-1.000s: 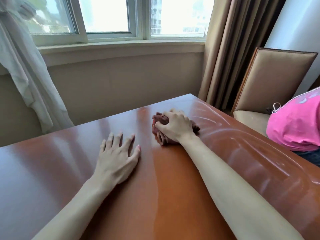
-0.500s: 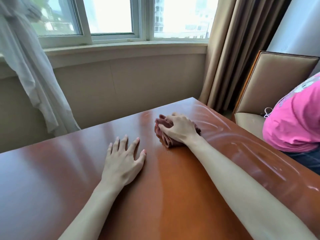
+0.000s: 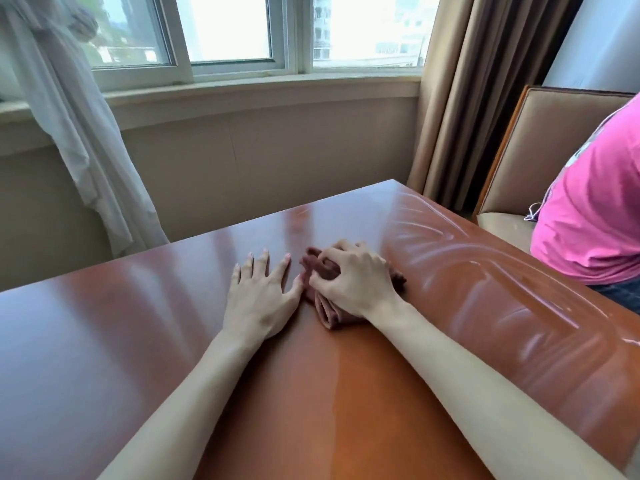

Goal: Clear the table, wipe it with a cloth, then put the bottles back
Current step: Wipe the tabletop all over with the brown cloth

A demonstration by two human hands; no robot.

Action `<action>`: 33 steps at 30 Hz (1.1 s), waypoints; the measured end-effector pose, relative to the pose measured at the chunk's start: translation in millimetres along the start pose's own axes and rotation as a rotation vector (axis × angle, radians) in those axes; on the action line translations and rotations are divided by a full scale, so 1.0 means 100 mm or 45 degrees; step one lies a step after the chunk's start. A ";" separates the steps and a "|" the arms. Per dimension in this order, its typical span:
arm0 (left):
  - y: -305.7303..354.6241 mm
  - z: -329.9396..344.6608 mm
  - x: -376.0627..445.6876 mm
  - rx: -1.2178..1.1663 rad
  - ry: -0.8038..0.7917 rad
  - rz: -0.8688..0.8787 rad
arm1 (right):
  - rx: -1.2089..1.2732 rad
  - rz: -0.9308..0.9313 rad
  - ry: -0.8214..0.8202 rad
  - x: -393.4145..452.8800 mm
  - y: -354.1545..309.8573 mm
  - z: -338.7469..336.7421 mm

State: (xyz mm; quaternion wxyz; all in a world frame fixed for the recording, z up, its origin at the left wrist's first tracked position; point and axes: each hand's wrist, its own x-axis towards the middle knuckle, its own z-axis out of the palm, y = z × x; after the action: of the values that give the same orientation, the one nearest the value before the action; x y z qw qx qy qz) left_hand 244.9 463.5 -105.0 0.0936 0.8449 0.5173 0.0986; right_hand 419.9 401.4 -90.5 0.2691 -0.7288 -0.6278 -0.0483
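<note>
A folded brown cloth (image 3: 330, 311) lies on the glossy brown table (image 3: 138, 341) near its middle. My right hand (image 3: 353, 278) sits on top of the cloth with curled fingers gripping it. My left hand (image 3: 261, 296) lies flat on the table just left of the cloth, fingers spread, its thumb close to the cloth. Wet streaks (image 3: 485, 282) shine on the table's right part. No bottles are in view.
A person in a pink shirt (image 3: 588, 202) sits at the table's right edge on a beige chair (image 3: 540, 143). Beyond the far edge are a wall, a window, a white curtain (image 3: 79, 133) and brown drapes (image 3: 478, 81).
My right hand has slid the cloth leftward and nearer to me, so it now lies right beside my left thumb. The camera has tilted and moved a little.
</note>
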 end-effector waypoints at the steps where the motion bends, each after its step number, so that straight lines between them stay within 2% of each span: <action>1: 0.00 0.01 0.01 -0.001 0.008 -0.006 | -0.008 0.027 -0.016 0.29 0.04 0.12; 7: -0.01 0.05 0.01 0.034 0.046 -0.032 | -0.022 0.153 -0.058 1.92 0.61 0.65; 12: -0.02 0.04 0.06 0.019 0.069 -0.068 | -0.052 0.295 -0.019 2.38 0.96 0.74; 15: -0.02 0.02 0.08 0.005 0.037 -0.068 | -0.037 0.258 -0.019 1.98 0.83 0.60; 21: 0.00 0.00 0.06 0.004 -0.012 -0.040 | -0.048 0.147 -0.056 0.35 0.42 0.00; 27: 0.01 -0.05 0.02 0.010 -0.057 -0.027 | -0.019 0.086 0.027 -1.08 0.01 -0.45; 30: 0.01 -0.06 -0.01 0.005 -0.051 -0.028 | -0.026 0.093 0.028 -1.15 -0.03 -0.51; 33: 0.00 -0.05 0.00 0.007 -0.038 -0.014 | -0.046 0.141 0.017 -0.81 0.05 -0.41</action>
State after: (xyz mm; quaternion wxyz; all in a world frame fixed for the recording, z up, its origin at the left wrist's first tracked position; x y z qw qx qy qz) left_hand 243.6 463.4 -100.7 0.0997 0.8437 0.5207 0.0841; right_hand 419.2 310.7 -90.5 0.2622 -0.7667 -0.5839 -0.0495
